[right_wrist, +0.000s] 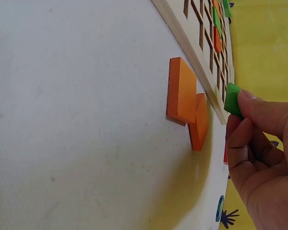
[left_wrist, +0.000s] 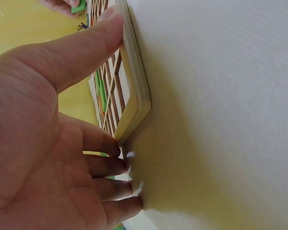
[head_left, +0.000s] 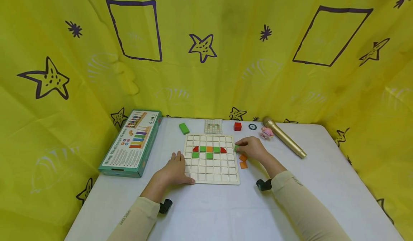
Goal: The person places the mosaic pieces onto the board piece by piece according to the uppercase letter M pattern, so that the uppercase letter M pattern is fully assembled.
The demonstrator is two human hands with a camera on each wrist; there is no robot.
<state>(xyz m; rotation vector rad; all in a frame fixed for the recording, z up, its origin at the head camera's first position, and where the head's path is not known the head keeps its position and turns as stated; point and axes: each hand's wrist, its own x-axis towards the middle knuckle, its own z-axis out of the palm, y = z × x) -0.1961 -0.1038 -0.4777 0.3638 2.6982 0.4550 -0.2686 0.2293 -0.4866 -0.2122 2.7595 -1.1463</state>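
The white worktop (head_left: 209,212) is carrying a wooden grid board (head_left: 211,158) near its middle, square to the near edge. The left hand (head_left: 175,170) is lying flat at the board's near-left corner, fingers straight, thumb pressing along the frame, holding nothing. The right hand (head_left: 251,148) is hovering just off the board's right edge, its grip closing on a small green tile (right_wrist: 233,99) between thumb and fingertips. The board's open cells are lying to the left of that pinch. Two orange tiles (head_left: 243,161) are resting just beside the right edge.
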